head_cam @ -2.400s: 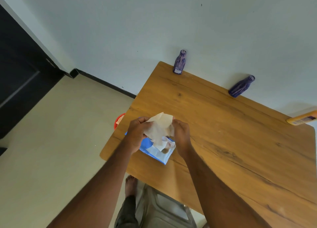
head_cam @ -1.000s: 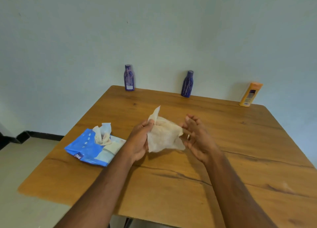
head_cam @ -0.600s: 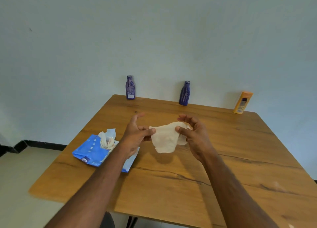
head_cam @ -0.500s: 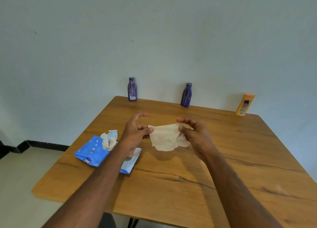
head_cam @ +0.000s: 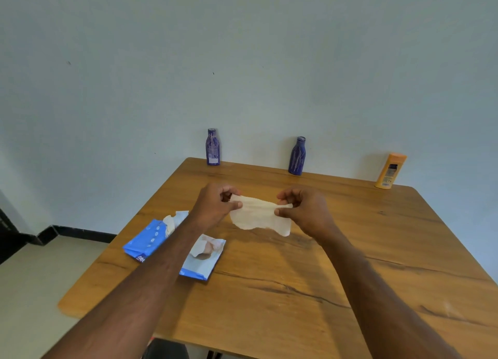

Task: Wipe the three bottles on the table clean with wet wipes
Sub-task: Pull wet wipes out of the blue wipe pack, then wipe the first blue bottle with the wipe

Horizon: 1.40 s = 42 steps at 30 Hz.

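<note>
A pale wet wipe (head_cam: 260, 216) hangs stretched between my two hands above the middle of the wooden table (head_cam: 350, 264). My left hand (head_cam: 215, 206) pinches its left end and my right hand (head_cam: 304, 210) pinches its right end. Three bottles stand upright along the table's far edge by the wall: a purple bottle (head_cam: 212, 147) at the left, a dark blue bottle (head_cam: 297, 156) in the middle, and an orange bottle (head_cam: 390, 171) at the right. All three are well beyond my hands.
A blue wet wipe pack (head_cam: 151, 241) lies on the table's left side, partly under my left forearm, with a wipe sticking out of its opening. A pale wall rises right behind the bottles. Floor and a dark baseboard show at the left.
The wipe came out of the pack and my hands carried it to the table's middle. In the last half second both hands pulled it out wider and flatter.
</note>
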Tool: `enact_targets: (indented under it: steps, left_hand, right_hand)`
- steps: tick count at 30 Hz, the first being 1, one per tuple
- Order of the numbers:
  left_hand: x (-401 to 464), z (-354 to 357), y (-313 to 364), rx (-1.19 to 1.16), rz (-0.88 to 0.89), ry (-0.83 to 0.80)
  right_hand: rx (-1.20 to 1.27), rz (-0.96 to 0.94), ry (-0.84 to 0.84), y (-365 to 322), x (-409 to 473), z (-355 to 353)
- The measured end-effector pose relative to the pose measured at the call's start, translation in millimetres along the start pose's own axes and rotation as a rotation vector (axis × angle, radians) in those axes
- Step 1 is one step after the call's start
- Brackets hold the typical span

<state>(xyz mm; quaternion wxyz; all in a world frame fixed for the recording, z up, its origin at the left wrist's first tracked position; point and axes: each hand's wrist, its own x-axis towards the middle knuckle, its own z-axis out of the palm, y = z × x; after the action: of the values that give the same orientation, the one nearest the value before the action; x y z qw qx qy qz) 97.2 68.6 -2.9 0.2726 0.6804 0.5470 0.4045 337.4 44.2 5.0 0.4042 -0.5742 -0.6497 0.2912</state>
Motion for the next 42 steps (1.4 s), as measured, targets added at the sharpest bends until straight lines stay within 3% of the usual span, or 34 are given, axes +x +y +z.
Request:
enact_targets:
  steps: [5,9,13,17,22,28,33,37,42]
  left_hand:
    - [11,-9,9,0.102,0.081,-0.044]
    - [17,-15,14,-0.078,0.023,-0.156]
    - [24,-16,19,-0.014,0.076,-0.304]
    - [39,-21,19,0.06,0.082,-0.336]
    - [60,-38,3,-0.015,0.037,-0.225]
    - [100,-47,-25,-0.202,-0.045,-0.069]
    - [145,-48,-56,-0.317,-0.167,0.079]
    - [187,-46,-81,-0.303,-0.261,0.227]
    - [227,-32,-109,-0.152,-0.247,0.212]
  right_hand:
    - [-0.157,-0.059,-0.085,-4,5,-1]
    - [-0.137,-0.044,-0.274,-6,9,-9]
    - [-0.016,-0.04,-0.344,-17,12,-3]
    - [0.019,-0.071,-0.267,-28,22,20]
    - [0.022,-0.071,-0.189,-40,45,41]
    - [-0.023,-0.05,-0.259,-49,86,74]
    - [0.101,0.04,-0.082,-46,130,95]
    - [0.163,0.119,0.033,-40,162,105]
    - [0.165,0.17,0.062,-36,190,122]
